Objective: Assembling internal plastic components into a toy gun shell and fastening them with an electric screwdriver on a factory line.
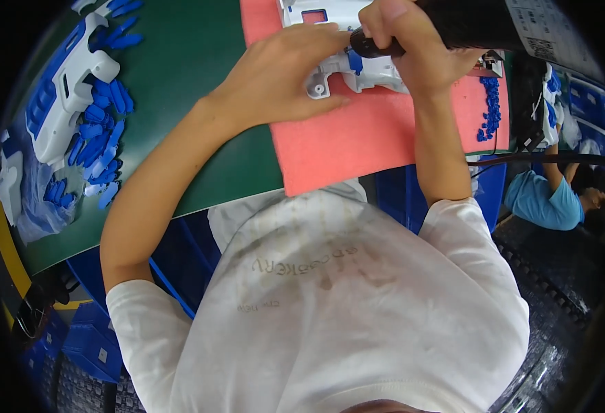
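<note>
A white plastic shell (pixel 378 79) with a small blue part (pixel 355 63) set in it lies on the pink mat (pixel 357 144). My left hand (pixel 282 72) grips the shell's left side, fingers over its far part and thumb stretched along the near side. My right hand (pixel 423 58) is wrapped round a black power screwdriver (pixel 474 27), held tilted with its nose pointing left at the shell, close to my left fingertips. The tool's tip is too small to make out, and the right hand covers some of the shell.
On the green table (pixel 199 89) at left lie a white-and-blue toy-gun-like housing (pixel 61 89), many loose blue plastic pieces (pixel 99 144) and a clear plastic bag (pixel 37 206). Small blue parts (pixel 490 103) lie at the mat's right. A co-worker in a blue shirt (pixel 547 199) sits at right.
</note>
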`<state>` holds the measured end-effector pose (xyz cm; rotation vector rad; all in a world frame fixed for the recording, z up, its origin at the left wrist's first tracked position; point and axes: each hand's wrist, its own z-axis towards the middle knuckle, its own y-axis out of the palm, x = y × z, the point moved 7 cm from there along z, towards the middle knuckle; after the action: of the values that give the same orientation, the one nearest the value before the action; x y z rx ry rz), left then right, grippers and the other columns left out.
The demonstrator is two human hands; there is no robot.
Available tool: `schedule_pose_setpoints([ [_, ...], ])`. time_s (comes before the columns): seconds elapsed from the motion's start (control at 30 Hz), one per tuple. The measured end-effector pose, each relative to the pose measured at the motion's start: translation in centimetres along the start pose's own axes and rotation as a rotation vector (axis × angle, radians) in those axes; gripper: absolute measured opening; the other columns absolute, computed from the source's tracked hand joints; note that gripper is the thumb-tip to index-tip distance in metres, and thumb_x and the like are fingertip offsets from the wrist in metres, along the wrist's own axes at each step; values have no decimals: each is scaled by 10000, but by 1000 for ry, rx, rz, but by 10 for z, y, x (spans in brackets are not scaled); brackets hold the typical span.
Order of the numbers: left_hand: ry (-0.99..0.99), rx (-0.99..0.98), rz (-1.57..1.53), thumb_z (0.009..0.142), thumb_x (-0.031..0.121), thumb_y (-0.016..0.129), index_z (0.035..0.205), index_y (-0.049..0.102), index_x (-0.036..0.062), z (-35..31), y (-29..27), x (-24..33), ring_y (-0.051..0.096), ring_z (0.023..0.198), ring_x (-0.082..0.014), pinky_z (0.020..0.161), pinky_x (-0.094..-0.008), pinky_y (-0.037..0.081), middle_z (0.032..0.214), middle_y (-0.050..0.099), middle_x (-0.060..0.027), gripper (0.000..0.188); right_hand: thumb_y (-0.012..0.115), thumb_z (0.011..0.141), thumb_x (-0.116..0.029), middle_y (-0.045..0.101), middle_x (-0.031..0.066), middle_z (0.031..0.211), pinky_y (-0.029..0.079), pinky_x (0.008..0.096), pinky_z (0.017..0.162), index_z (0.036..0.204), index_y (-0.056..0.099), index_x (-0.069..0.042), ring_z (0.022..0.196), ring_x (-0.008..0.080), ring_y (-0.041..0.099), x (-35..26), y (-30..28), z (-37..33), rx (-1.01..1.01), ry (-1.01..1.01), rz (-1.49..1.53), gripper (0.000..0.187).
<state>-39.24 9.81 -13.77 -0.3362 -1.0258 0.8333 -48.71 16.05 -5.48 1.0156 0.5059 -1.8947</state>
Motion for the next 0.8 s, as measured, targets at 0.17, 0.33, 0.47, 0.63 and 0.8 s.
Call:
schedule_pose_setpoints([
  [0.17, 26, 15, 36, 707, 336, 766, 1202, 548, 12, 3, -2, 11, 589, 1061, -350, 879, -410, 498, 1155, 608, -178, 631, 607, 736, 79, 513, 62, 626, 400, 235, 428, 1151, 374, 12, 461, 119, 494, 8, -6, 6, 172, 0, 590, 480],
  [0.33, -56, 208, -592, 612, 258, 893, 1465, 149, 15, 29, -28, 18, 450, 1266, -321, 1047, -428, 367, 1376, 404, -221, 1157, 615, 768, 77, 530, 127, 1106, 446, 273, 808, 1242, 425, 29, 996, 185, 518, 14, -19, 0, 36, -279, 319, 513],
  [0.47, 40, 318, -911, 626, 163, 868, 1412, 287, 23, 75, -39, 65, 527, 1148, -243, 978, -369, 432, 1258, 498, -177, 987, 614, 797, 38, 561, 116, 970, 484, 288, 716, 1268, 389, 23, 859, 200, 572, -7, -8, -2, 163, -368, 41, 522],
  [0.63, 357, 258, -813, 678, 59, 761, 1190, 554, -4, 94, -39, 76, 581, 900, -105, 820, -257, 483, 972, 630, -58, 556, 586, 818, 10, 551, 115, 870, 485, 308, 665, 1137, 440, 27, 755, 202, 556, -6, -12, -5, 131, -252, 45, 351],
  [0.8, 297, 379, -769, 667, 19, 701, 1037, 600, -10, 83, -47, 81, 546, 810, -81, 749, -243, 471, 869, 611, -32, 385, 558, 839, -17, 541, 114, 770, 485, 328, 614, 1007, 492, 31, 652, 204, 541, -6, -13, -3, 94, -157, 108, 187],
])
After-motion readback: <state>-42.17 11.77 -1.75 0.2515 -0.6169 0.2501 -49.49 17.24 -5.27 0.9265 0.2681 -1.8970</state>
